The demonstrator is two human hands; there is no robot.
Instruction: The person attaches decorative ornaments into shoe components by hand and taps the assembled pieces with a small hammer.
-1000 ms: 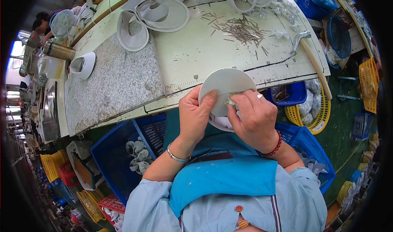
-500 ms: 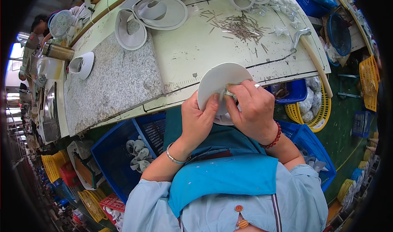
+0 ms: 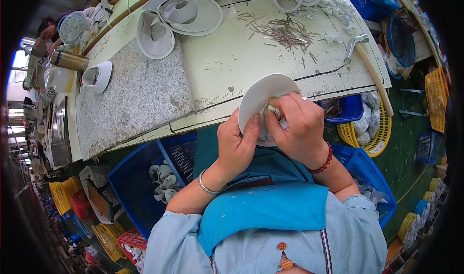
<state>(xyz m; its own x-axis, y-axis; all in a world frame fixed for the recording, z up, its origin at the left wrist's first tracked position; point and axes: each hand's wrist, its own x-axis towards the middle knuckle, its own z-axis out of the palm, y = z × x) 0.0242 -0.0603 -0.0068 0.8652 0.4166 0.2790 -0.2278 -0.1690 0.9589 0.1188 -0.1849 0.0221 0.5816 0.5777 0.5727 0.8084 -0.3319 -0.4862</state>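
Observation:
My left hand (image 3: 235,141) is closed on the left edge of a white curved sheet piece (image 3: 258,97), its thumb pressed on the face; the piece looks like a shoe upper. It is held tilted over the table's front edge. My right hand (image 3: 299,119) pinches a small crumpled whitish bit (image 3: 273,110) against the piece's inner side. Whether that bit is part of the piece, I cannot tell. Part of the lower piece is hidden behind my fingers. Similar white pieces (image 3: 195,15) lie at the far side of the table.
A grey stone slab (image 3: 133,97) covers the table's left part. Thin brown sticks (image 3: 290,35) lie scattered beyond my hands. A hammer (image 3: 369,66) with a wooden handle overhangs the right edge. Blue crates (image 3: 137,177) stand below. Another person (image 3: 47,30) is at far left.
The white piece has turned slightly and shifted a little to the right, showing a narrower face. My left hand moved along with it. My right hand keeps its pinch.

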